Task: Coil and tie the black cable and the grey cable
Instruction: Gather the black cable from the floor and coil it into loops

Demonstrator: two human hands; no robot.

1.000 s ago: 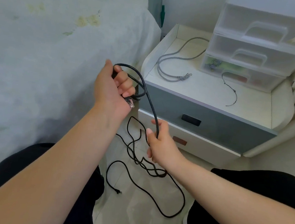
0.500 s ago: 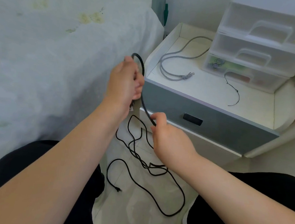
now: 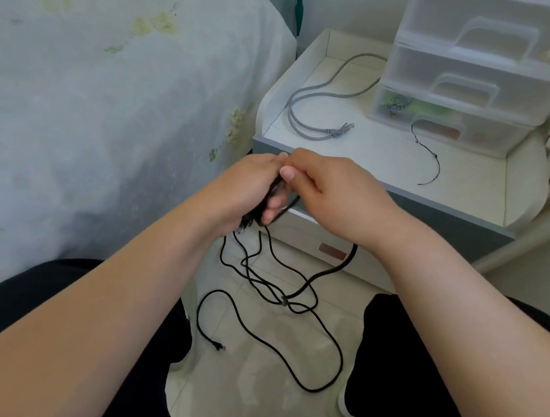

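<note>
Your thin black round cable (image 3: 268, 311) is gathered at its upper end into a small bundle between your two hands, in front of the near left corner of the nightstand. Your left hand (image 3: 245, 189) is curled around that bundle, fingers wrapped over the strands, with a plug end poking out below the palm. Your right hand (image 3: 331, 193) meets it from the right, thumb and fingertips pinching the cable against the bundle, and a strand drops from under your right wrist. The rest of the black cable hangs down and sprawls in loose tangled loops on the pale tiled floor (image 3: 251, 389) between your knees, its free plug lying near your left leg.

The grey round network cable (image 3: 313, 93) lies uncoiled on top of the white and grey nightstand (image 3: 386, 171), along its left edge, bent into long loops with its clear plug towards the middle of the top. A short thin black tie string (image 3: 433, 155) lies near the front right part of the top, one end at the foot of the translucent plastic drawer unit (image 3: 476, 93) that stands at the back right corner. The bed with the pale floral cover (image 3: 110, 94) is beside the nightstand on the left.
</note>
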